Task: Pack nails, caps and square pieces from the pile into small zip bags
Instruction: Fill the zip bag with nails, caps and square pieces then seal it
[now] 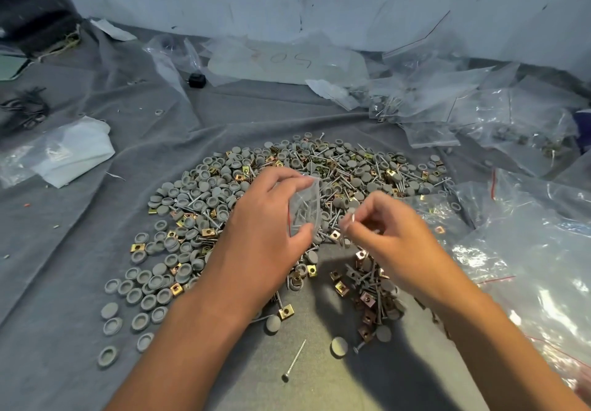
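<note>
Bag: our left hand (271, 219) is pinching the small zip bag (305, 209) at frame centre.
Nails: our right hand (383, 228) is gripping nails (351, 220); we are aiming points-first, mouth wide.

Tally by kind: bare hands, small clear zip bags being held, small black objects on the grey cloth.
Bare hands (left hand, right hand pinching a metal nail): 2
Held small clear plastic zip bag: 1
Lone small black object: 1
Total: 4
</note>
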`<state>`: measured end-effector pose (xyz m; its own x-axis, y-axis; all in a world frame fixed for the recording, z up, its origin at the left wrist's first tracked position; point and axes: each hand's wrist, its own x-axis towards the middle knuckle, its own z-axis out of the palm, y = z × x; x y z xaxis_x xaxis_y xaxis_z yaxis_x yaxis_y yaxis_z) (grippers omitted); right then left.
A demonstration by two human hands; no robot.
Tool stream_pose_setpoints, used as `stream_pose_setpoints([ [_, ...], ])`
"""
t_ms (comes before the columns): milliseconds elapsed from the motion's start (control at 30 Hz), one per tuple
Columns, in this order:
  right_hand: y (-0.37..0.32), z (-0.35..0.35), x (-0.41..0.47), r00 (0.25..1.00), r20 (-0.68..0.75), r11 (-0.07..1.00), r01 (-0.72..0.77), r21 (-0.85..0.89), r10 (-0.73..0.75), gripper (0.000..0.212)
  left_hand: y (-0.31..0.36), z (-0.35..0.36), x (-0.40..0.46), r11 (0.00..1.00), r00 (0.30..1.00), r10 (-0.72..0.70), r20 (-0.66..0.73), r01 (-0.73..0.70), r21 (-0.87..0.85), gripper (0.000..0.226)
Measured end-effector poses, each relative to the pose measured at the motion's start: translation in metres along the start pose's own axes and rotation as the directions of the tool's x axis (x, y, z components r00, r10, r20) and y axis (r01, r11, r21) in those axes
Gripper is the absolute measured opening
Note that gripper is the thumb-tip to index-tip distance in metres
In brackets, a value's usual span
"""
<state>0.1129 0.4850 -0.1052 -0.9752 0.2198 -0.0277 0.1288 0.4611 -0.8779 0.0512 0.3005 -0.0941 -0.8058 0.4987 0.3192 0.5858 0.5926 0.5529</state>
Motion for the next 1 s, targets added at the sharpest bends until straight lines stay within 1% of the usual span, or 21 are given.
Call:
stream_pose_setpoints([
  [33, -0.005, -0.002, 0.001, 0.998, -0.045, 0.984, 0.055, 0.170, -0.048, 0.019, 0.000, 0.000, 0.000, 1.000, 1.000, 0.003, -0.004, -0.003, -0.002, 0.062],
  [67, -0.009, -0.001, 0.001, 0.992, -0.078, 0.948, 0.117, 0.295, -0.098, 0.017, 0.000, 0.001, 0.000, 1.000, 1.000, 0.003, -0.007, -0.003, -0.003, 0.062],
  [100, -0.013, 0.000, 0.001, 0.983, -0.105, 0.913, 0.177, 0.367, -0.148, 0.014, 0.001, 0.001, 0.000, 1.000, 1.000, 0.003, -0.009, -0.003, -0.004, 0.062],
  [133, -0.016, 0.004, 0.001, 0.972, -0.129, 0.890, 0.231, 0.393, -0.195, 0.012, 0.001, 0.002, 0.000, 1.000, 1.000, 0.005, -0.008, -0.005, -0.004, 0.061],
  [200, -0.018, 0.012, 0.001, 0.946, -0.184, 0.872, 0.320, 0.371, -0.268, 0.009, 0.001, 0.003, 0.000, 1.000, 1.000, 0.010, -0.006, -0.010, -0.005, 0.061],
  [267, -0.018, 0.020, 0.002, 0.912, -0.234, 0.884, 0.392, 0.255, -0.337, 0.010, 0.001, 0.004, 0.000, 1.000, 1.000, 0.015, -0.004, -0.015, -0.008, 0.059],
  [333, -0.016, 0.025, 0.003, 0.851, -0.253, 0.881, 0.472, -0.012, -0.460, 0.010, 0.000, 0.005, 0.000, 1.000, 1.000, 0.017, -0.006, -0.017, -0.004, 0.058],
  [367, -0.015, 0.027, 0.004, 0.814, -0.246, 0.850, 0.502, -0.158, -0.526, 0.011, 0.000, 0.006, -0.001, 1.000, 1.000, 0.015, -0.008, -0.015, 0.000, 0.059],
  [400, -0.013, 0.027, 0.004, 0.785, -0.245, 0.819, 0.513, -0.257, -0.569, 0.011, -0.001, 0.006, -0.001, 1.000, 1.000, 0.013, -0.009, -0.013, 0.000, 0.059],
  [433, -0.012, 0.027, 0.004, 0.771, -0.259, 0.807, 0.508, -0.300, -0.582, 0.012, -0.001, 0.006, -0.001, 1.000, 1.000, 0.011, -0.008, -0.011, -0.004, 0.060],
  [500, -0.012, 0.025, 0.004, 0.759, -0.296, 0.810, 0.498, -0.311, -0.580, 0.014, -0.002, 0.006, 0.000, 1.000, 1.000, 0.007, -0.001, -0.007, -0.016, 0.061],
  [567, -0.013, 0.027, 0.004, 0.760, -0.281, 0.800, 0.488, -0.348, -0.586, 0.016, -0.002, 0.005, 0.000, 1.000, 1.000, 0.009, 0.000, -0.009, -0.027, 0.060],
  [633, -0.013, 0.029, 0.004, 0.815, -0.208, 0.809, 0.436, -0.394, -0.541, 0.021, -0.001, 0.005, 0.000, 0.999, 1.000, 0.016, -0.010, -0.017, -0.033, 0.057],
  [700, -0.014, 0.027, 0.002, 0.862, -0.182, 0.853, 0.396, -0.340, -0.473, 0.023, 0.000, 0.003, 0.000, 0.999, 1.000, 0.018, -0.018, -0.019, -0.031, 0.053],
  [767, -0.015, 0.022, -0.002, 0.860, -0.192, 0.864, 0.410, -0.293, -0.473, 0.020, 0.000, 0.002, 0.000, 1.000, 1.000, 0.010, -0.022, -0.011, -0.026, 0.054],
  [800, -0.014, 0.018, -0.004, 0.855, -0.179, 0.852, 0.420, -0.312, -0.487, 0.016, -0.001, 0.001, 0.001, 1.000, 1.000, 0.001, -0.023, -0.001, -0.025, 0.057],
  [833, -0.012, 0.014, -0.006, 0.863, -0.141, 0.844, 0.420, -0.333, -0.485, 0.013, -0.002, 0.000, 0.001, 1.000, 1.000, -0.010, -0.026, 0.009, -0.025, 0.060],
  [867, -0.010, 0.010, -0.008, 0.890, -0.074, 0.848, 0.401, -0.346, -0.450, 0.011, -0.003, 0.000, 0.001, 1.000, 0.999, -0.017, -0.028, 0.017, -0.026, 0.062],
  [933, -0.002, 0.003, -0.010, 0.949, 0.112, 0.871, 0.314, -0.379, -0.293, 0.011, -0.003, -0.002, 0.001, 0.999, 0.999, -0.028, -0.030, 0.028, -0.025, 0.063],
  [967, 0.003, 0.003, -0.011, 0.954, 0.193, 0.855, 0.291, -0.429, -0.228, 0.013, -0.004, -0.002, 0.001, 0.999, 0.999, -0.034, -0.031, 0.033, -0.024, 0.063],
  [1000, 0.007, 0.005, -0.013, 0.947, 0.253, 0.823, 0.301, -0.482, -0.198, 0.016, -0.004, -0.002, 0.001, 0.999, 0.999, -0.037, -0.032, 0.036, -0.023, 0.064],
])
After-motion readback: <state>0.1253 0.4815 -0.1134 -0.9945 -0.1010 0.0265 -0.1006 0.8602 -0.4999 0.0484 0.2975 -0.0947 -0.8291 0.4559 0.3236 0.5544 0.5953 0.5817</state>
